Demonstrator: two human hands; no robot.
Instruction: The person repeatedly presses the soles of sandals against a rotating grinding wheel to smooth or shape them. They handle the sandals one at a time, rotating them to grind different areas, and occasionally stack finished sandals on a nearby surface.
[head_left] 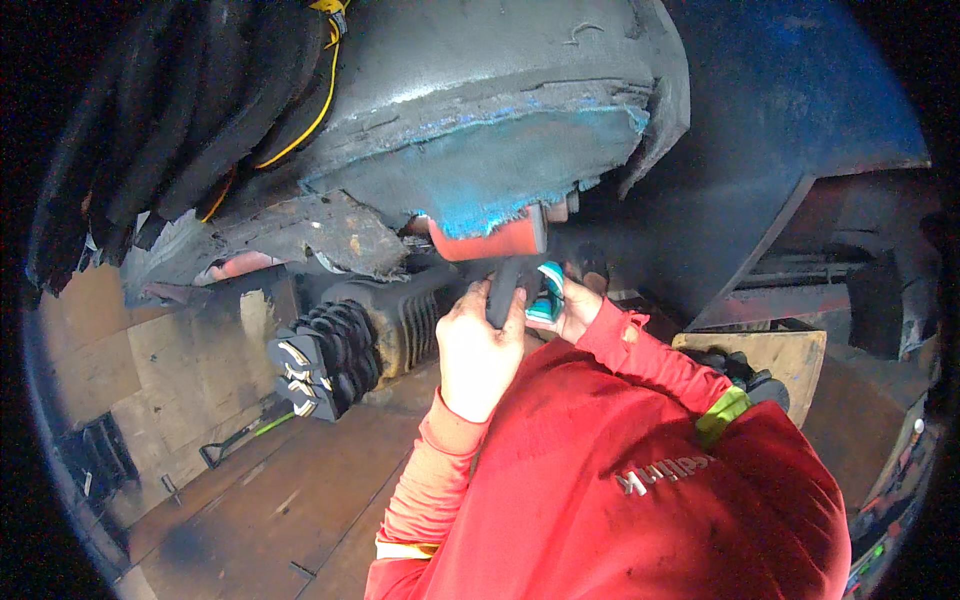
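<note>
My left hand [478, 355] grips a dark grey, flat piece [508, 290], which looks like a shoe sole, just below an orange-red roller [480, 237] on a grey, dust-coated machine [470, 60] with a bluish, ragged lower edge. Beside it on the right, my right hand [578, 308] holds a small teal and white piece [550, 282], its shape partly hidden by the fingers. Whether the two pieces touch each other or the roller, I cannot tell.
Dark curved strips [170, 130] hang at upper left. Stacked black soles [320, 370] stand left of my hands, above brown floor boards [250, 510] where a green-handled tool [270, 425] lies. A dark blue panel [770, 90] rises at right, above a wooden board [790, 370].
</note>
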